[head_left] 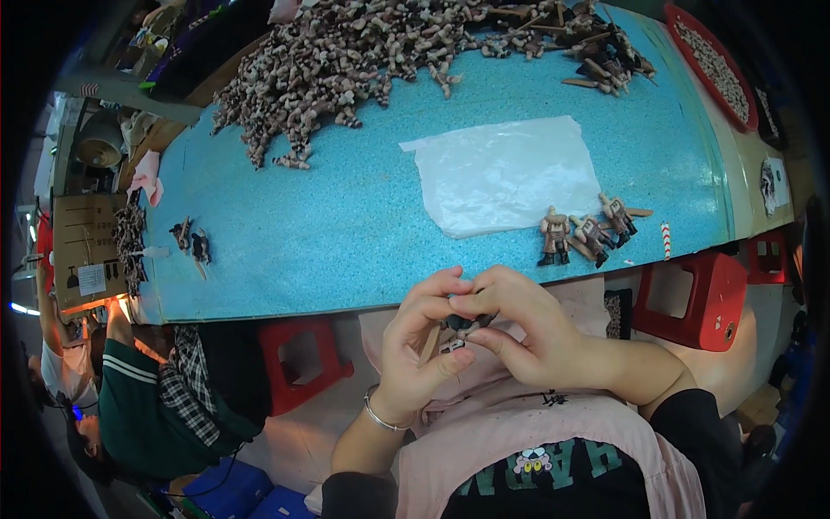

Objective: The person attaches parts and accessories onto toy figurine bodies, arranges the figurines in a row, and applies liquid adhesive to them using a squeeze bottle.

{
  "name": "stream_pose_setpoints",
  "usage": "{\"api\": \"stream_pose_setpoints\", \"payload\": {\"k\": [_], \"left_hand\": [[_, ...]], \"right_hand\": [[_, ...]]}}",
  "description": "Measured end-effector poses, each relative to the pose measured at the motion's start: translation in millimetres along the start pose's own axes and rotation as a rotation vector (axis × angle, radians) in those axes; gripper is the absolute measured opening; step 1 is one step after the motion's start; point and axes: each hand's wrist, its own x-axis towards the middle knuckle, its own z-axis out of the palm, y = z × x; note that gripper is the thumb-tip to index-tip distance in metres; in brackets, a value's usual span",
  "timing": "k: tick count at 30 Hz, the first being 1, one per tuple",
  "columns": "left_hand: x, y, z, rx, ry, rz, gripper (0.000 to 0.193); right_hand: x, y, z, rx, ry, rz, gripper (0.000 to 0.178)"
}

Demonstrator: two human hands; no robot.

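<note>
Here's the bench (311, 233), one heap (337, 69) cut off up top, past counting; one sheet (506, 177); left hand (415, 342), right hand (523, 324); three figures (590, 235) by the sheet; one held piece (458, 322), mostly hidden, both hands' fingers pinched around it, just off the near edge.

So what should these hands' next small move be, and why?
Perhaps the right hand could turn the small dark piece slightly: its thumb and fingers are on it, the left hand curls around the other side, and together they hide much of it.
</note>
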Motion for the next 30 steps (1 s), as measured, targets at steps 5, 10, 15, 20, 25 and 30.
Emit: {"api": "stream_pose_setpoints", "payload": {"k": [5, 10, 15, 20, 25, 30], "left_hand": [[-1, -2, 1, -0.013, 0.069, -0.047, 0.039], [8, 15, -15, 0.260, 0.102, 0.056, 0.037], [9, 35, -80, 0.860, 0.437, 0.207, 0.030], [26, 52, -152, 1.060, 0.692, 0.112, 0.028], [18, 55, -232, 1.423, 0.766, 0.184, 0.032], [22, 54, -235, 1.572, 0.876, 0.233, 0.035]], "right_hand": [[0, 3, 2, 0.003, 0.018, 0.029, 0.039], [31, -4, -19, 0.030, -0.072, 0.007, 0.036], [111, 29, -70, -0.329, 0.116, 0.111, 0.023], [189, 56, -116, -1.139, -0.253, -0.365, 0.020], [213, 65, -116, -1.240, -0.498, -0.376, 0.017], [214, 72, -124, -1.337, -0.493, -0.470, 0.009]]}}
